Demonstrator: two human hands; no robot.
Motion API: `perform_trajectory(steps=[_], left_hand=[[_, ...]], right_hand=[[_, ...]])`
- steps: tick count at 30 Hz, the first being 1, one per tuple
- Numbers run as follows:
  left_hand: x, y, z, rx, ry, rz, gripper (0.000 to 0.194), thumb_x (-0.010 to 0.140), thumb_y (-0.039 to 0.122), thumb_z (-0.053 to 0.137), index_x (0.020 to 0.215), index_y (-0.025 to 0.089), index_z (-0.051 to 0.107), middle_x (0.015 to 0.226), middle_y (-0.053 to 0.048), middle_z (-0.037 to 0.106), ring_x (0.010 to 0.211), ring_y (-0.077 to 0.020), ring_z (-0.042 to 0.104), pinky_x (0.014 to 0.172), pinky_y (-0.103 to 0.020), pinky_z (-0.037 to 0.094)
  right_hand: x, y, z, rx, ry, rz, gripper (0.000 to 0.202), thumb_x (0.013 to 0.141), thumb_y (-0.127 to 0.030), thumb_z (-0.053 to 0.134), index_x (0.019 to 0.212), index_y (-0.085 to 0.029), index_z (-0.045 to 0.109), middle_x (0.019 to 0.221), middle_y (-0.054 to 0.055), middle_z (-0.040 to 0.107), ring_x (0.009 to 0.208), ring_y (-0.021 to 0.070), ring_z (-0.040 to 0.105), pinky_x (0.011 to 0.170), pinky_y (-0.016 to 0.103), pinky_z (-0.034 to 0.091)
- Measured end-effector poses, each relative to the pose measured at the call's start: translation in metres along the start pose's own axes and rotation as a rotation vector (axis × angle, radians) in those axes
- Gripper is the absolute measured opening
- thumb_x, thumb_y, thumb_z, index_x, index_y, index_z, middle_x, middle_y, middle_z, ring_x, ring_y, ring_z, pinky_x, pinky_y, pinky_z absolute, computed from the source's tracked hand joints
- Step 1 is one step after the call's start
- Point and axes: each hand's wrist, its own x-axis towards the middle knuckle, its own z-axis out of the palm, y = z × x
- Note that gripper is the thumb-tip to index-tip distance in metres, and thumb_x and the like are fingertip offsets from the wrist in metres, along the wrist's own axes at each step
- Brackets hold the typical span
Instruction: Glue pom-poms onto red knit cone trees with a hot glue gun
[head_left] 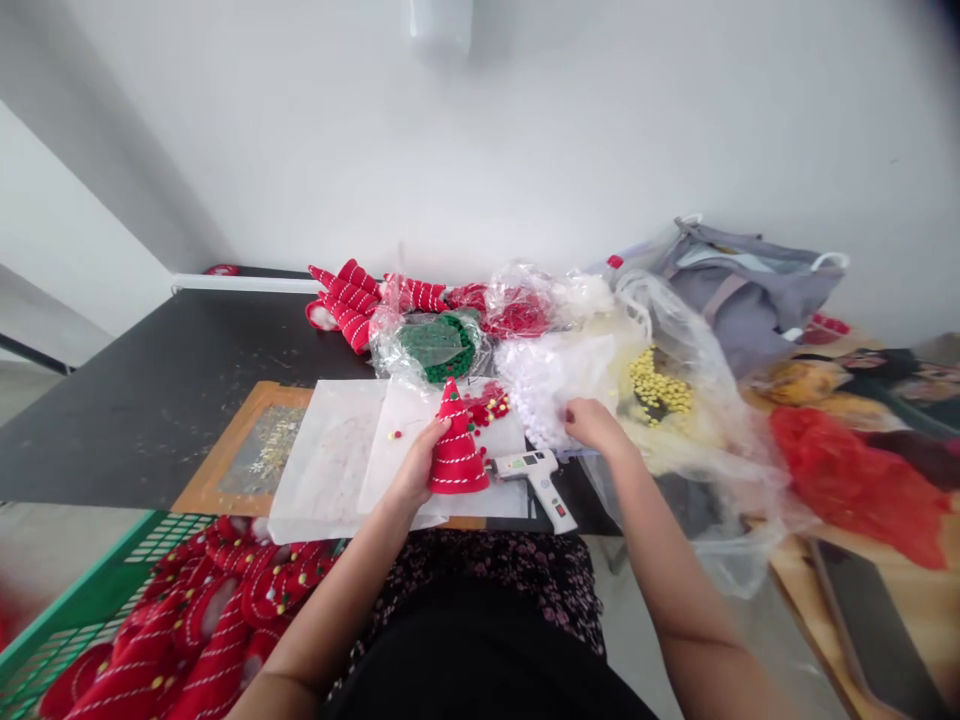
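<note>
My left hand [420, 462] is closed around a red cone hat [456, 455] with white stripes and a few small green pompoms. It stands point up over white paper. Just right of the hat lies a white glue gun [534, 475], its nozzle close to the hat's lower edge. My right hand [592, 425] reaches to the edge of a heap of white pompoms [529, 385], fingers pinched together; whatever is between them is too small to make out. Behind the hat, red and yellow pompoms [491, 403] lie loose on the paper.
Bagged green pompoms [435, 345] and red ones [517, 312] sit behind, beside striped red hats [349, 300]. Yellow pompoms [660, 388] lie in a clear bag at right. A wooden frame [210, 465] holds gold snowflakes. A green basket [82, 600] of decorated hats stands lower left.
</note>
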Motion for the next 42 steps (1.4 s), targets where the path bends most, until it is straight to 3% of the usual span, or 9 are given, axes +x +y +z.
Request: perform_trajectory(steps=[6, 12, 15, 18, 27, 30, 33, 37, 42], left_hand=[[-0.001, 0.003, 0.008, -0.039, -0.003, -0.036, 0.023, 0.089, 0.027, 0.068, 0.105, 0.012, 0.072, 0.086, -0.011, 0.080, 0.086, -0.0294, 0.079, 0.081, -0.038, 0.063], [-0.001, 0.003, 0.009, -0.023, -0.003, -0.058, 0.028, 0.088, 0.028, 0.069, 0.111, 0.011, 0.072, 0.086, -0.011, 0.080, 0.081, -0.0283, 0.078, 0.078, -0.038, 0.063], [0.003, -0.001, 0.008, 0.001, -0.036, -0.046, 0.031, 0.086, 0.032, 0.074, 0.108, 0.012, 0.072, 0.086, -0.010, 0.080, 0.080, -0.0280, 0.077, 0.077, -0.037, 0.062], [0.005, -0.004, 0.008, 0.015, -0.072, -0.012, 0.038, 0.080, 0.037, 0.080, 0.108, 0.013, 0.073, 0.088, -0.010, 0.080, 0.084, -0.0292, 0.077, 0.079, -0.037, 0.061], [-0.001, -0.005, 0.012, 0.038, -0.133, 0.051, 0.041, 0.073, 0.040, 0.085, 0.101, 0.013, 0.072, 0.088, -0.009, 0.079, 0.088, -0.0297, 0.076, 0.082, -0.037, 0.059], [-0.002, -0.005, 0.010, 0.028, -0.092, 0.021, 0.035, 0.076, 0.037, 0.083, 0.099, 0.014, 0.071, 0.088, -0.009, 0.079, 0.089, -0.0302, 0.076, 0.081, -0.037, 0.060], [-0.001, -0.004, 0.008, 0.041, -0.056, -0.013, 0.032, 0.078, 0.038, 0.081, 0.097, 0.015, 0.070, 0.086, -0.009, 0.079, 0.084, -0.0292, 0.077, 0.078, -0.037, 0.061], [0.000, -0.004, 0.008, 0.055, -0.049, -0.024, 0.033, 0.079, 0.038, 0.079, 0.100, 0.014, 0.070, 0.083, -0.008, 0.078, 0.076, -0.0268, 0.076, 0.072, -0.035, 0.061], [0.001, -0.008, 0.014, 0.039, -0.065, -0.040, 0.031, 0.080, 0.035, 0.079, 0.100, 0.014, 0.070, 0.081, -0.006, 0.076, 0.067, -0.0211, 0.073, 0.067, -0.031, 0.059]], right_hand=[[-0.001, -0.001, 0.008, 0.054, 0.020, -0.034, 0.021, 0.079, -0.003, 0.063, 0.079, -0.017, 0.078, 0.083, 0.009, 0.079, 0.085, 0.0232, 0.072, 0.073, 0.026, 0.046], [-0.024, -0.007, -0.010, 0.240, 0.292, 0.006, 0.021, 0.092, -0.021, 0.061, 0.106, -0.015, 0.077, 0.093, 0.010, 0.079, 0.082, 0.0230, 0.072, 0.078, 0.031, 0.052], [-0.046, -0.033, -0.018, 0.637, 0.418, -0.159, 0.013, 0.089, -0.029, 0.070, 0.093, -0.019, 0.077, 0.072, 0.003, 0.073, 0.063, 0.0184, 0.064, 0.065, 0.028, 0.051], [-0.067, -0.069, -0.021, 0.878, 0.345, -0.445, 0.011, 0.089, -0.031, 0.073, 0.086, -0.022, 0.077, 0.078, 0.002, 0.075, 0.059, 0.0146, 0.059, 0.060, 0.026, 0.048], [-0.074, -0.113, -0.007, 0.900, 0.314, -0.742, 0.015, 0.097, -0.029, 0.069, 0.090, -0.024, 0.081, 0.090, 0.005, 0.076, 0.079, 0.0187, 0.071, 0.073, 0.030, 0.056], [-0.068, -0.082, -0.012, 0.869, 0.463, -0.582, 0.017, 0.098, -0.035, 0.067, 0.095, -0.026, 0.081, 0.092, 0.006, 0.075, 0.082, 0.0200, 0.070, 0.072, 0.031, 0.056], [-0.051, -0.015, -0.018, 0.681, 0.701, -0.127, 0.024, 0.098, -0.036, 0.061, 0.095, -0.021, 0.080, 0.096, 0.010, 0.076, 0.085, 0.0239, 0.069, 0.077, 0.035, 0.056], [-0.025, 0.086, -0.015, 0.316, 0.494, 0.444, 0.029, 0.091, -0.021, 0.056, 0.102, -0.010, 0.080, 0.106, 0.022, 0.077, 0.101, 0.0356, 0.070, 0.093, 0.047, 0.051], [-0.002, 0.137, 0.002, 0.373, 0.365, 0.473, 0.011, 0.073, -0.016, 0.069, 0.079, -0.012, 0.078, 0.091, 0.020, 0.079, 0.095, 0.0357, 0.071, 0.087, 0.043, 0.050]])
